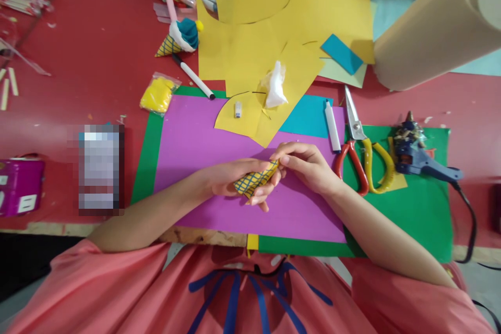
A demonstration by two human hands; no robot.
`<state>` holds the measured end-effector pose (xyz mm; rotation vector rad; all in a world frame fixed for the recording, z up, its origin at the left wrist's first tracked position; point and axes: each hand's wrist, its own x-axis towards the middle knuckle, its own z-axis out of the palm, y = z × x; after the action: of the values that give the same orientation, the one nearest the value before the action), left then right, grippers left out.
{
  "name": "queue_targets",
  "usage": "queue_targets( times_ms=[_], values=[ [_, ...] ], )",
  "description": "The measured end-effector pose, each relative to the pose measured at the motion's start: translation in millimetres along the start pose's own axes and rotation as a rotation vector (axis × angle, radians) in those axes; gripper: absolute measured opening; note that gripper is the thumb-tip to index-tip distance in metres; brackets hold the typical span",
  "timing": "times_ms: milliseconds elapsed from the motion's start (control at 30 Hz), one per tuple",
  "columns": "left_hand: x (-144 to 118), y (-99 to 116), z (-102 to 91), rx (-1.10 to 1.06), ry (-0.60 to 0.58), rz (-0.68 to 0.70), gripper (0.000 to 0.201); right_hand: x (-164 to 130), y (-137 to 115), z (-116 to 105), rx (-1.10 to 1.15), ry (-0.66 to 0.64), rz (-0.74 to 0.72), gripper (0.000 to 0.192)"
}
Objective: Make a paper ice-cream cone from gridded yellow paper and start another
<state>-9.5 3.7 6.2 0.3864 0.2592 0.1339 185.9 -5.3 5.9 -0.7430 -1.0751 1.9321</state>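
Observation:
My left hand [227, 175] is wrapped round a small rolled piece of yellow paper with blue crossed lines [253, 182], shaped like a cone. At its right end, the thumb and fingers of my right hand [309, 167] pinch the paper's edge. Both hands are above a purple sheet [195, 141]. Just beyond them lie cut yellow paper [270, 133], a small white-and-blue cap [238, 110] and a white lump in clear plastic [277, 86]. A finished paper ice-cream cone [180, 39] with a blue-and-white top lies at the back left.
Scissors [356, 133] with red and yellow handles and a blue glue gun [425, 162] with a cord lie to the right. A white marker [332, 126] is beside them. A yellow clay packet [158, 95] and a blurred phone-like object [99, 167] are leftward. A large cardboard tube [426, 31] stands back right.

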Motion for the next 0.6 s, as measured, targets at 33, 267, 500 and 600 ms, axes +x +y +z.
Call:
queue_targets(
  times_ms=[33, 267, 500, 600],
  values=[
    [-0.1, 0.5, 0.3, 0.009, 0.012, -0.001, 0.037, 0.0, 0.5, -0.1, 0.008, 0.007, 0.001, 0.011],
    [0.8, 1.9, -0.2, 0.036, 0.101, 0.013, 0.032, 1.8, 0.2, 4.8, 0.003, 0.074, -0.016, 0.007],
    [0.3, 5.2, 3.6, 0.002, 0.091, -0.035, 0.03, 2.5, -2.8, 5.3, -0.116, 0.095, -0.079, 0.008],
    [-0.4, 6.9, 6.2, -0.012, 0.074, -0.067, 0.031, 2.1, -2.5, 4.3, -0.147, 0.091, -0.09, 0.006]
  ],
)
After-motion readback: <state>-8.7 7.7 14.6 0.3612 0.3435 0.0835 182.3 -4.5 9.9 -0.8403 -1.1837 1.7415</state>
